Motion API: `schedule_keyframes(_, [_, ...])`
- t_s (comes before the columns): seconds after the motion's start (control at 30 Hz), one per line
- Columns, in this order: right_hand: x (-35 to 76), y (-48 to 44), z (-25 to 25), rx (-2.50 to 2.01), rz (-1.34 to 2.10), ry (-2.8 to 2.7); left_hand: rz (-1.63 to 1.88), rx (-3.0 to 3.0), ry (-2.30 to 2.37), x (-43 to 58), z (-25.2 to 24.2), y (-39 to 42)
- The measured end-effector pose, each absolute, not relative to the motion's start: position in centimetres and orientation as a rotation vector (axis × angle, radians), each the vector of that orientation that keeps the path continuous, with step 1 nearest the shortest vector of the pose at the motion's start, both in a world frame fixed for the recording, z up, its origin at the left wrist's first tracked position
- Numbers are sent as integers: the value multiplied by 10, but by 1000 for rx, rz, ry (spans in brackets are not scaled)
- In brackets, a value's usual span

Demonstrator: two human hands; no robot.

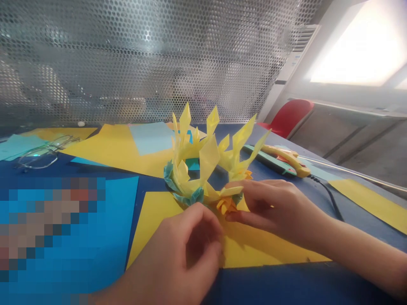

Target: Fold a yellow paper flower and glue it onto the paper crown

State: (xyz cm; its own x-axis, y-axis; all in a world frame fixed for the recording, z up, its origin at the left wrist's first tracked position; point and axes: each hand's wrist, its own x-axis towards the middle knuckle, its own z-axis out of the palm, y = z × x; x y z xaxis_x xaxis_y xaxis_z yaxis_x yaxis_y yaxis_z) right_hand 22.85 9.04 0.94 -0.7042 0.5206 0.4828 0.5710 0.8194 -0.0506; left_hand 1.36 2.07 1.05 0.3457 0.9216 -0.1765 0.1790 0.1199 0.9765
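Note:
A yellow folded-paper crown [209, 159] with tall pointed tips stands on a yellow paper sheet [254, 245]. Teal paper flowers [192, 197] and an orange paper flower [227, 205] sit along its lower band. With thumb and fingers, my right hand [273, 203] grips the crown's front right edge at the orange flower. Just in front of the band, my left hand [187, 250] is curled, thumb and fingertips close together. Whatever it may hold there is hidden, and whether it touches the crown is unclear.
A glue gun [282, 161] with a black cord lies at right. Glasses [41, 154] rest on the left, near a large yellow sheet [117, 148] and a blue sheet [117, 228]. Behind the table rises a perforated metal panel [143, 55]; a red chair [291, 118] stands beyond. The lower left is pixelated.

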Motion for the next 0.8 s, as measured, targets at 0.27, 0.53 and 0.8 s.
schedule_keyframes(0.27, [238, 94, -5, -840, -30, -2489, 751, 1356, 1081, 13, 8, 21])
schedule_keyframes(0.53, [233, 92, 2, -891, -11, -2513, 765, 1363, 1095, 14, 9, 21])
schedule_keyframes(0.8, [230, 90, 8, -838, 42, -2532, 762, 1359, 1110, 15, 11, 21])
